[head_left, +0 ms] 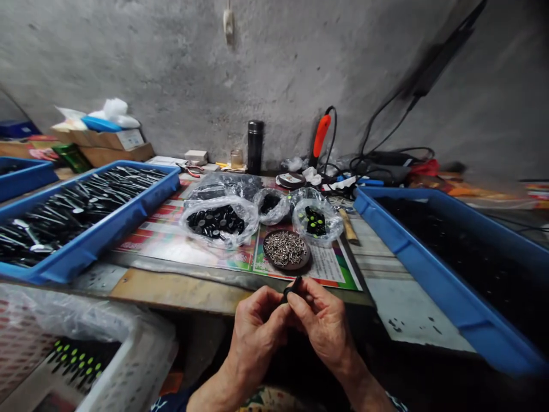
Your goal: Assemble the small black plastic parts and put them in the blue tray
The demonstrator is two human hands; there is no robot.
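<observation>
My left hand (259, 329) and my right hand (321, 323) meet in front of the table's near edge. Both are closed, fingertips pinched on one small black part (293, 289), whose kind I cannot make out; the fingers cover much of it. Just beyond my hands sits a round dark dish (295, 266) heaped with small silvery metal pins (285, 247). Behind it stand open plastic bags: a large one with black pieces (217, 220), a smaller one with dark pieces (271, 203), and one with black and yellow-green pieces (315, 222).
A blue tray (171, 186) of black and metal rods lies left, another blue tray (412, 263) with dark contents right. A white crate (141, 343) stands lower left. Along the wall are a black flask (255, 147) and an orange-handled tool (321, 137) with a cord. A wooden handle (349, 227) lies right.
</observation>
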